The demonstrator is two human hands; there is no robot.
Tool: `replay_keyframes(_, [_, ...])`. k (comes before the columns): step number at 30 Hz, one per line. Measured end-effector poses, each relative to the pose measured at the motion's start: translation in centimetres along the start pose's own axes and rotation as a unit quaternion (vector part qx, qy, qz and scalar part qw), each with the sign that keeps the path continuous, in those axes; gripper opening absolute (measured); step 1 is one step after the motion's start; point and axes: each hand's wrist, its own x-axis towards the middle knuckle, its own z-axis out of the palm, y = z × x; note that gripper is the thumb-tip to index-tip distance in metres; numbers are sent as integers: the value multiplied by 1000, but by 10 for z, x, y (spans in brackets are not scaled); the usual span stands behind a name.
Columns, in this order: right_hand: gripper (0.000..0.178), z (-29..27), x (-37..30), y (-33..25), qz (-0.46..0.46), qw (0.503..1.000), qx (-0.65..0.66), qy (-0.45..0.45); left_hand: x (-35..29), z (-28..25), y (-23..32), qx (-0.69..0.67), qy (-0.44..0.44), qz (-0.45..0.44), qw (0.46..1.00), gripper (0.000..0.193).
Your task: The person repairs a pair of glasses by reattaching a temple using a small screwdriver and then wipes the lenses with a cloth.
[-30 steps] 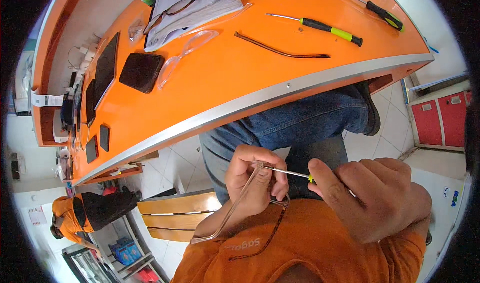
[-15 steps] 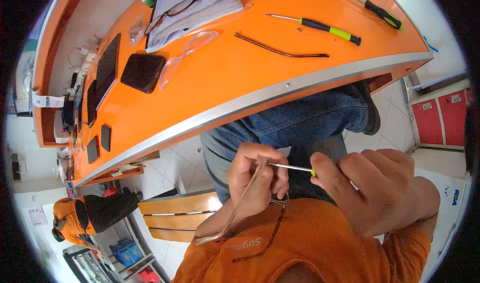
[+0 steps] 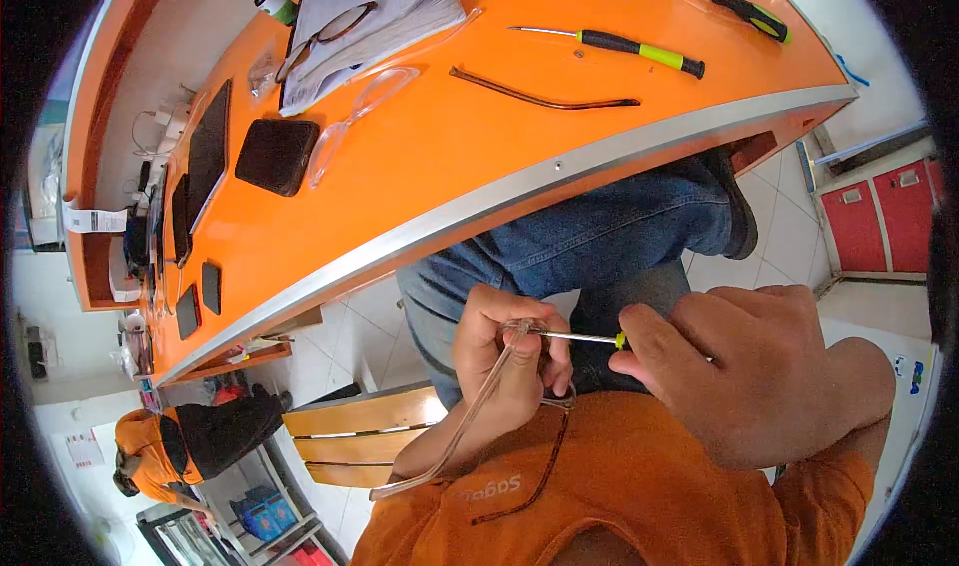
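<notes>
My left hand (image 3: 499, 366) pinches a pair of eyeglasses near the hinge, above my lap. A clear temple arm (image 3: 450, 451) slants down to the left from the fingers, and a dark brown temple arm (image 3: 547, 471) hangs in front of my orange shirt. The front of the eyeglasses is mostly hidden by the fingers. In my right hand (image 3: 744, 371), closed around its handle, is a screwdriver (image 3: 587, 337) with a yellow-green collar. Its thin shaft lies nearly level, with the tip at the hinge between my left thumb and fingers.
On the orange table (image 3: 450, 166) lie a loose brown temple arm (image 3: 544, 91), a screwdriver (image 3: 639, 50), another screwdriver (image 3: 751, 14), a clear eyeglass frame (image 3: 350, 121), brown glasses (image 3: 338, 26) on papers and a dark square object (image 3: 278, 156). A person (image 3: 200, 441) bends near a wooden bench (image 3: 355, 441).
The clear temple arm has swung slightly outward to the left. Both hands stay close together with the screwdriver tip at the hinge; the view has shifted a little.
</notes>
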Motion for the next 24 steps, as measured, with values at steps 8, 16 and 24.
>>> replay_keyframes(8, [39, 4, 0, 5, -43, 999, -13, 21, -2, 2, 2, 22, 19, -19, 999, 28])
replay_keyframes(16, [38, 8, 1, 4, -82, 992, -74, 57, -5, -1, -1, 28, 26, -38, 999, 29])
replay_keyframes(24, [30, 8, 5, 11, -159, 973, -129, 105, -6, -1, -1, -2, 27, -41, 999, 30])
